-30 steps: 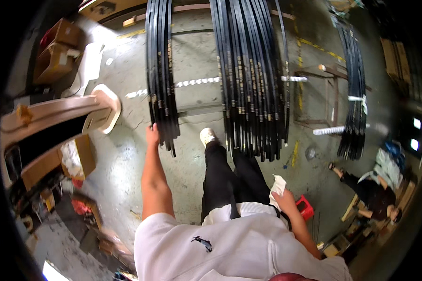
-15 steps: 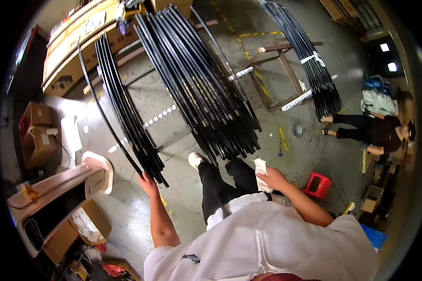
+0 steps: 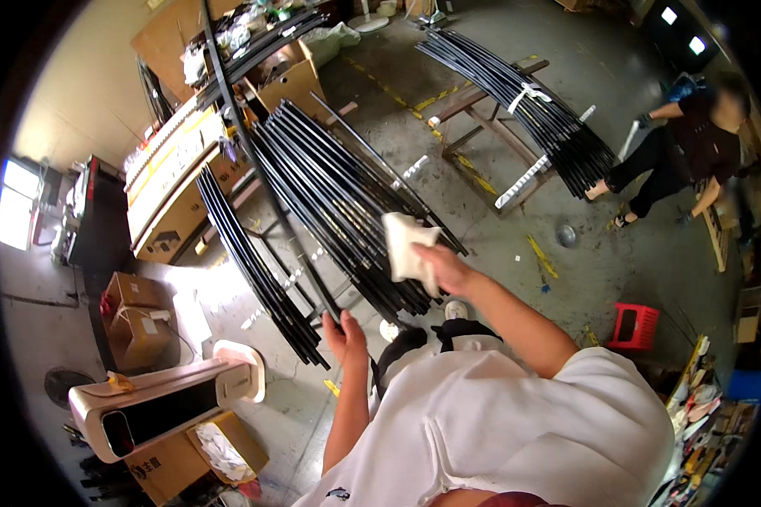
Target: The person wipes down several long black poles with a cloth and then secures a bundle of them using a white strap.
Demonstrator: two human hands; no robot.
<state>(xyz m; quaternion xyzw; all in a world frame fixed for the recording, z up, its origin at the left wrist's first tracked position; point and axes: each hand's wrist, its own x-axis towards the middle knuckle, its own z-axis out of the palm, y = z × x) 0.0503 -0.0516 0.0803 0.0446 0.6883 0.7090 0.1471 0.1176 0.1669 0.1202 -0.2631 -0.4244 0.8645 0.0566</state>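
Observation:
My left hand point(image 3: 345, 336) is closed round the near end of a long black tube point(image 3: 272, 190). The tube slants away to the far left, raised above the other tubes, its far end running out of the picture. In my right hand point(image 3: 446, 269) is a crumpled white cloth point(image 3: 407, 245), held over the near part of the large row of black tubes point(image 3: 330, 194) and apart from the raised tube. A smaller row of black tubes point(image 3: 249, 266) lies to the left on the same rack.
On the right, a tied bundle of black tubes point(image 3: 524, 106) rests on a brown metal stand point(image 3: 516, 160), with a co-worker point(image 3: 689, 144) beside it. A red plastic stool point(image 3: 632, 326) stands nearer. Cartons point(image 3: 139, 317) and a pale cabinet point(image 3: 165, 406) are at the left.
My left hand has lifted the tube from beside the smaller row and swung it rightward. My right hand has brought the cloth forward from my waist. The view has shifted; the co-worker has changed stance.

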